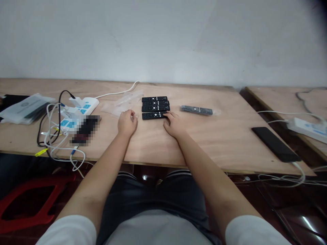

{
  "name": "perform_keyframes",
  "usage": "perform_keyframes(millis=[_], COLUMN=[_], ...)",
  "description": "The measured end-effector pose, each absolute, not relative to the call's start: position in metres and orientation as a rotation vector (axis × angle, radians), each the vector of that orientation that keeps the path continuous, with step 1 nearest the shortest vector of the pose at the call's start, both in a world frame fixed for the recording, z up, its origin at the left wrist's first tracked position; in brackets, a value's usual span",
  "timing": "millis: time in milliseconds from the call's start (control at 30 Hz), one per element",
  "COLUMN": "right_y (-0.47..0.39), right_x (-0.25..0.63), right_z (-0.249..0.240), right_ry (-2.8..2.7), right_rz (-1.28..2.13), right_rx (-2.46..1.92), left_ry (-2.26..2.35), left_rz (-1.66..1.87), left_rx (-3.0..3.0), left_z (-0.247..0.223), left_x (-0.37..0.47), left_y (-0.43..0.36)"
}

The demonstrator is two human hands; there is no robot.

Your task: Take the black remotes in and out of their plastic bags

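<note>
At far left, as I view the workspace remotely, cables trail around a white power strip (88, 104), whose sockets presumably keep their plugs within reach. Clear plastic sleeves (123, 104) lie flat behind the left hand (127, 123). This hand rests its outer edge on the wooden table (150, 144), fingers curled inward, forearm slanting in from the near edge; clear material shows at the fingertips, but I cannot tell whether they grip it.

At centre, black remotes (155, 103) lie parallel, keypads up, an arrangement that leaves their buttons readable to me. The nearest remote (153, 115) sits just before them. Its right end meets the fingertips of the right hand (175, 125), which is palm-down, loosely spread and ungrasping, apparently steadying that end; the thumb lies apart, nearer the body.

Farther right, a wrapped remote (196, 110) lies alone, its film presumably shielding it. A dark phone (275, 143) rests near the table's right end, cable attached.
</note>
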State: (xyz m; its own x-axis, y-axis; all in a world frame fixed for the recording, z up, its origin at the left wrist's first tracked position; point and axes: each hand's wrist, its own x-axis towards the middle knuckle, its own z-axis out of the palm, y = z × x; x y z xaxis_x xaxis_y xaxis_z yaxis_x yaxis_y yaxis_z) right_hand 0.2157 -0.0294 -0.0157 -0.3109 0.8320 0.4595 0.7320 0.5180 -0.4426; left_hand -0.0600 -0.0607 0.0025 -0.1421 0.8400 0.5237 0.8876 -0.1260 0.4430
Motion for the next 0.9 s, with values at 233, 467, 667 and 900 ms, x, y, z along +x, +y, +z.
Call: perform_keyframes(millis=[233, 467, 667, 900], right_y=[-0.03, -0.029, -0.03, -0.032], right_x=[0.217, 0.217, 0.217, 0.216], right_z=[-0.013, -0.014, -0.013, -0.011], right_ry=[-2.108, -2.108, -2.114, -2.11], right_rz=[0.241, 0.235, 0.241, 0.233], right_rx=[-1.219, -1.188, -1.19, -1.219], left_ry=[-1.917, -1.897, -1.891, -1.861], left_rz=[-1.024, -1.095, -1.255, -1.266], left_rx=[-2.304, -2.376, -2.398, -2.404], left_z=[0.001, 0.0, -0.004, -0.002], left_x=[-0.059, -0.054, -0.052, -0.047], left_y=[-0.058, -0.057, -0.057, -0.06])
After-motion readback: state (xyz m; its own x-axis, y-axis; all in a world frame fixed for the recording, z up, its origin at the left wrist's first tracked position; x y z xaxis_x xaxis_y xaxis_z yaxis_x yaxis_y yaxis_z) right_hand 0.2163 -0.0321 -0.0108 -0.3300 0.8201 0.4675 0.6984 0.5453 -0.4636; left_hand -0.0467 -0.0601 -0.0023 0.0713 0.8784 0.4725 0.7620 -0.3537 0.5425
